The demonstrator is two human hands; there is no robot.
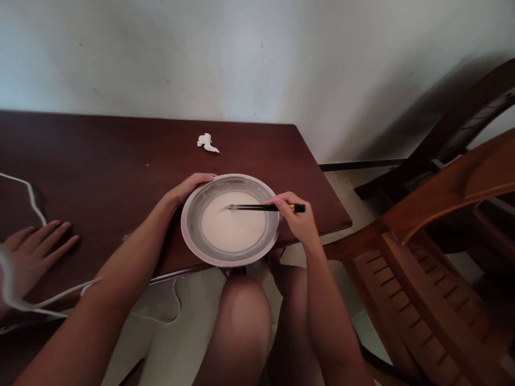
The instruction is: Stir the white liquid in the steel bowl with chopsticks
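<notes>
A wide metal bowl (193, 236) sits at the table's front edge and partly overhangs it. Inside is a smooth, off-white liquid or batter (237, 230). My left hand (192, 185) grips the bowl's far left rim, its fingers partly hidden behind the wall. Over the right rim, my right hand (295, 214) is closed around black chopsticks (257, 207) with gold-coloured ends. Their tips reach the off-white contents near the middle and look blurred.
A crumpled white tissue (207, 142) lies on the dark wooden table (100, 161). Another person's hand (38, 252) rests flat at the left, near white cables (32, 198). A wooden chair (418, 289) stands on the right. A pale wall (181, 64) rises behind the table.
</notes>
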